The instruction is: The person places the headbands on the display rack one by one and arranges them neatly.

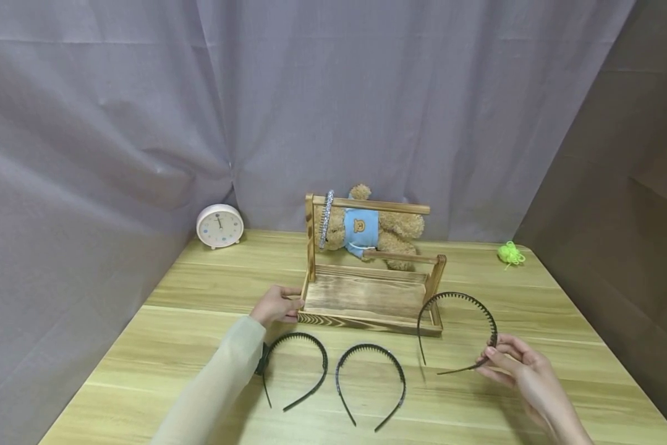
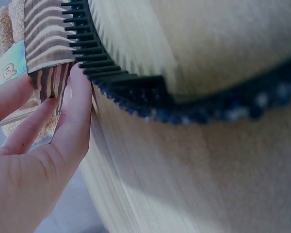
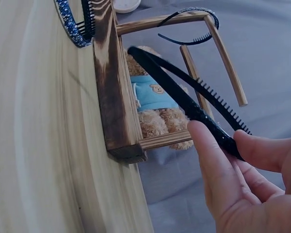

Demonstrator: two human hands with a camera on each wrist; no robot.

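Note:
A wooden rack (image 1: 366,324) with a tray base and two horizontal bars stands mid-table. My left hand (image 1: 277,305) grips its left front corner; the left wrist view shows the fingers (image 2: 77,97) around the striped wood (image 2: 48,43). In my right hand (image 1: 525,371) a black toothed headband (image 1: 460,295) is pinched by one side, held up at the rack's right end; the right wrist view shows the thumb (image 3: 262,148) on that headband (image 3: 169,87). A silvery headband (image 1: 326,219) hangs on the upper bar's left end. Two dark headbands (image 1: 324,364) (image 1: 402,377) lie in front of the rack.
Behind the rack lies a teddy bear (image 1: 402,224) in a blue shirt. A white round clock (image 1: 220,227) stands at the back left, and a bright green yarn bundle (image 1: 510,253) lies at the back right. Grey curtains (image 1: 333,93) hang behind the table.

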